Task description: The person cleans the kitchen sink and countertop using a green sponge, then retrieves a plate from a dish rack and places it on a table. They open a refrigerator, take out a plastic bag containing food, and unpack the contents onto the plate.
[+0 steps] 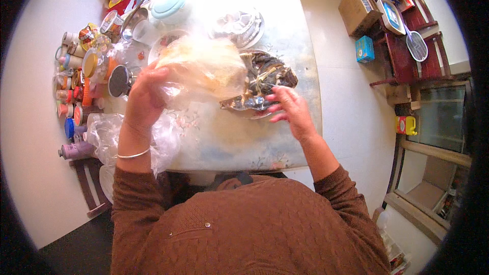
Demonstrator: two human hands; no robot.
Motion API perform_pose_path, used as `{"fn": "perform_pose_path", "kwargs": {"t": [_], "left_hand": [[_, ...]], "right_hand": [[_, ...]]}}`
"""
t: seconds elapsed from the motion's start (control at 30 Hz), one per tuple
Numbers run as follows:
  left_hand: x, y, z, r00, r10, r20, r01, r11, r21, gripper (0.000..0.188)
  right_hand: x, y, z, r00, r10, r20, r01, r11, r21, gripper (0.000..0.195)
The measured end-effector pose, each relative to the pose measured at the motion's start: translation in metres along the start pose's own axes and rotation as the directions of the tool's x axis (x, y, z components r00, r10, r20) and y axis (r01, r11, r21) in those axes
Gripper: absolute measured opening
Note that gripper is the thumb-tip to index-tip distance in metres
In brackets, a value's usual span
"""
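My left hand [147,91] grips a thin clear plastic bag [206,68] with orange-brown stains, which spreads over the middle of the table. Beside the bag's right edge lies a dark, dried-looking food piece with pale ribs [271,70] on a plate whose rim shows below it. My right hand [290,109] is just right of this piece, fingers spread, with nothing seen in it; whether a fingertip touches the piece is unclear. Behind the bag, another plate [258,30] carries something glossy, washed out by glare. A further plate [154,47] is partly hidden by the bag.
Jars, bottles and cups crowd the table's left side, with a black-topped jar [118,81] near my left hand. Crumpled clear bags [164,141] lie at the near left edge. A light-blue lid [168,3] is at the far left. Wooden chairs and a cardboard box [353,9] are at right.
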State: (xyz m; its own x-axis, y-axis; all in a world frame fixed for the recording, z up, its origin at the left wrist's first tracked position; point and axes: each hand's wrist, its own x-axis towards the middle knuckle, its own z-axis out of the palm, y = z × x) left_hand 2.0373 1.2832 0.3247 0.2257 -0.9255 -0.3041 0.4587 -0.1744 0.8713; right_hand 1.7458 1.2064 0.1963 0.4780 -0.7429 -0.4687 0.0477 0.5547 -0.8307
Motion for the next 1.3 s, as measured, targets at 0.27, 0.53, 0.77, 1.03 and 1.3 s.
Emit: {"fn": "perform_pose_path", "kwargs": {"t": [0.27, 0.53, 0.77, 1.03, 1.3], "left_hand": [[-0.015, -0.050, -0.013, 0.991, -0.070, -0.113, 0.107, 0.923, 0.370, 0.041], [-0.028, -0.128, 0.048, 0.966, 0.242, 0.086, -0.214, 0.573, 0.791, 0.032], [-0.098, -0.109, 0.039, 0.868, 0.343, 0.360, -0.486, 0.737, 0.470, 0.033], [-0.185, -0.028, -0.128, 0.765, 0.563, -0.312, 0.010, 0.474, 0.880, 0.029], [-0.170, -0.059, -0.181, 0.877, 0.474, -0.082, 0.042, 0.095, 0.995, 0.041]], "right_hand": [[0.031, 0.008, 0.038, 0.961, -0.074, 0.265, -0.051, 0.897, 0.438, 0.048], [0.001, 0.032, 0.068, 0.903, -0.355, 0.241, 0.381, 0.922, -0.066, 0.053], [-0.004, 0.026, 0.064, 0.957, -0.267, 0.109, 0.254, 0.960, 0.118, 0.032], [0.003, 0.026, 0.116, 0.881, -0.328, 0.340, 0.453, 0.793, -0.408, 0.034], [-0.042, 0.028, 0.243, 0.338, -0.348, 0.874, 0.897, -0.161, -0.411, 0.060]]}}
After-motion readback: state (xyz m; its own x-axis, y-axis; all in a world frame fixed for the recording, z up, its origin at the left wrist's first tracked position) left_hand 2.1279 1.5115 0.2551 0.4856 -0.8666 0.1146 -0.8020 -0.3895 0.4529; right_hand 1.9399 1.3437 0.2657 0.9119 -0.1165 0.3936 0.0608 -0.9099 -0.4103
